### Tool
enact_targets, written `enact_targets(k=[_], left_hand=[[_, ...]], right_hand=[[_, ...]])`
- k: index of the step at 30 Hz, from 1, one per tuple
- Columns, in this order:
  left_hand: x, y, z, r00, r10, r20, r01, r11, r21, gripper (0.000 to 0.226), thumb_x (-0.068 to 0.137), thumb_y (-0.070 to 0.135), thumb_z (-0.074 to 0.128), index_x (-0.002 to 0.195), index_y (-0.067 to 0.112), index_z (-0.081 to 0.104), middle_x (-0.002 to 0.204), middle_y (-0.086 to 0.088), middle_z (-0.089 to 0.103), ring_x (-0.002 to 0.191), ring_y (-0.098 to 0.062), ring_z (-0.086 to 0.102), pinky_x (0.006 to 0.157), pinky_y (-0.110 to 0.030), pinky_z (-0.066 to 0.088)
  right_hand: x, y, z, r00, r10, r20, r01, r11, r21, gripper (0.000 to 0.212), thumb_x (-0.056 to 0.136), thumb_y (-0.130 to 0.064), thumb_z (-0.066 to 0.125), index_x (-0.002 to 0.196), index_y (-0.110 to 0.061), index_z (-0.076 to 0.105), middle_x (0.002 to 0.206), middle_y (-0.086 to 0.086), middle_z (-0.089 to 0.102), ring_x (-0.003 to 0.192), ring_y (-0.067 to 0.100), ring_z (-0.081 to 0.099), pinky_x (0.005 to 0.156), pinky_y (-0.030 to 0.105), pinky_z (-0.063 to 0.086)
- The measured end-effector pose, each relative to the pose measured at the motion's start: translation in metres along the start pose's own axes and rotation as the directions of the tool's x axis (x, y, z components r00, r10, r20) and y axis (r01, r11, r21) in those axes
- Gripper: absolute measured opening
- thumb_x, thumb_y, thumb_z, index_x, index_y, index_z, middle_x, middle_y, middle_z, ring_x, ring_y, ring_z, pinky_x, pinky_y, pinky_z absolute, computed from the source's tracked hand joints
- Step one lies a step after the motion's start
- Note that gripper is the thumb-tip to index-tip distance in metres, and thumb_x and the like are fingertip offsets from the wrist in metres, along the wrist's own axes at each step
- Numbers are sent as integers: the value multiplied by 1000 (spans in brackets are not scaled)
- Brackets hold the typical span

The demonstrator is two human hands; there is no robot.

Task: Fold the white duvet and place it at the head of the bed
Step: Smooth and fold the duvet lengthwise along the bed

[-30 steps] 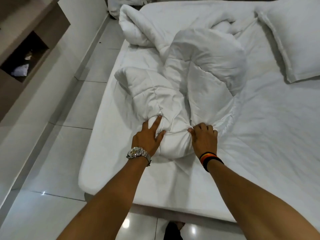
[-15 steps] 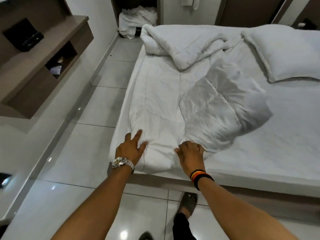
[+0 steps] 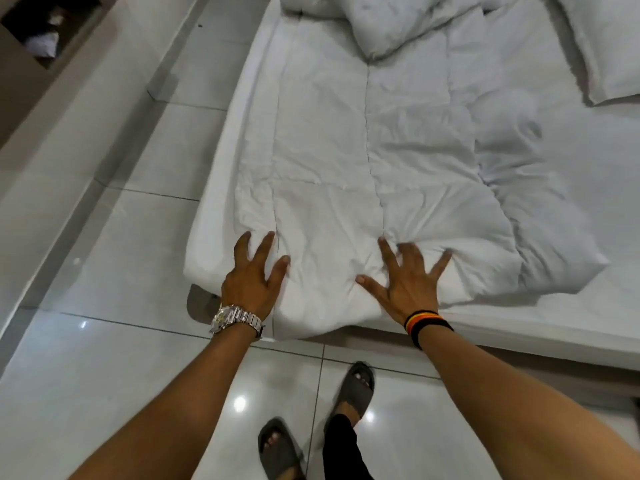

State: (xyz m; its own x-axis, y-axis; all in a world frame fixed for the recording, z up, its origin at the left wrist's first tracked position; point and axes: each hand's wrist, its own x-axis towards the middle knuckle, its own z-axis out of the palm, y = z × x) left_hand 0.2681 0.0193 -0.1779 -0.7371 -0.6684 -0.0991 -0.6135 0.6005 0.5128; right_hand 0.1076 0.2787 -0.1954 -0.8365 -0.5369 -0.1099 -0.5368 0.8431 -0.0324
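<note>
Duvet: the white duvet point(image 3: 363, 161) lay spread flat along the bed's point(image 3: 554, 327) left side, its near edge hanging over the foot.
Left hand: the left hand point(image 3: 254, 280) pressed flat on that edge, fingers splayed, gripping nothing (a silver watch point(image 3: 236, 321) on the wrist).
Right hand: the right hand point(image 3: 408, 278) was likewise flat and splayed on the duvet.
Pillow: a pillow point(image 3: 609, 43) sat at upper right.

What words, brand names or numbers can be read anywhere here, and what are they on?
None can be read.
The watch on the left wrist: its dial is too small and glared to read.
The striped wristband on the right wrist: colour bands only, no letters.
The duvet, pillow and slippers: no visible labels.
</note>
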Motion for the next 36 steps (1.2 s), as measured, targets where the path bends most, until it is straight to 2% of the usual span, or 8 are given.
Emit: enact_targets(k=[3,6,12,18,22,26,29,36], left_hand=[[6,0,17,1000,17,-17,-18,999,-37,63,95,76,41,152,51,40,166,5,30,126,-32,62,95,-46,54],[12,-3,19,1000,10,-14,-10,1000,-10,60,94,77,40,149,52,43,161,2,41,128,-33,61,97,-46,53],[4,10,-36,1000,-26,-7,26,999,-33,53,97,60,58,146,41,57,154,-4,52,128,-34,61,102,-45,53],[11,11,-111,999,11,-53,-15,997,-70,50,90,69,63,133,43,68,137,4,68,123,-22,65,98,-30,48],[17,-3,-92,998,-47,38,50,995,-85,53,94,65,60,140,39,63,151,4,57,132,-24,60,105,-35,49],[-16,-40,-38,983,-156,93,163,983,-80,64,100,61,51,158,38,40,170,-1,28,144,-31,48,112,-44,44],[-52,-72,-5,966,-211,149,235,957,-169,79,97,67,51,164,43,17,174,-3,11,151,-35,37,107,-49,52],[-86,-47,1,994,-94,58,96,995,-18,73,101,62,37,165,35,19,174,-14,11,157,-38,21,121,-62,29]], right_hand=[[17,1,21,973,-121,-197,123,992,-1,89,97,-81,22,147,-17,59,99,11,68,106,35,63,125,62,18],[32,2,19,963,-189,-191,198,980,31,79,102,-73,28,131,-12,69,82,11,73,84,36,66,104,48,43],[32,-1,-40,993,-117,4,115,980,164,67,102,-71,26,128,-25,66,76,8,74,77,33,69,70,37,43],[32,0,-111,997,-55,-57,72,924,376,87,84,-97,15,64,-28,64,53,-8,60,56,11,57,56,29,41],[35,-23,-91,995,-65,78,35,942,334,82,84,-95,29,100,-31,78,94,-2,76,91,23,70,85,40,54],[3,-59,-25,978,-164,132,136,971,198,95,88,-92,28,164,-35,31,168,12,31,154,32,28,127,56,14],[-11,-70,13,957,-182,227,169,983,74,103,83,-97,6,168,-39,1,176,10,-5,162,34,-4,125,66,-8],[-30,-51,-12,983,-168,78,152,973,173,96,88,-95,16,167,-40,15,177,5,5,163,26,2,125,64,-9]])
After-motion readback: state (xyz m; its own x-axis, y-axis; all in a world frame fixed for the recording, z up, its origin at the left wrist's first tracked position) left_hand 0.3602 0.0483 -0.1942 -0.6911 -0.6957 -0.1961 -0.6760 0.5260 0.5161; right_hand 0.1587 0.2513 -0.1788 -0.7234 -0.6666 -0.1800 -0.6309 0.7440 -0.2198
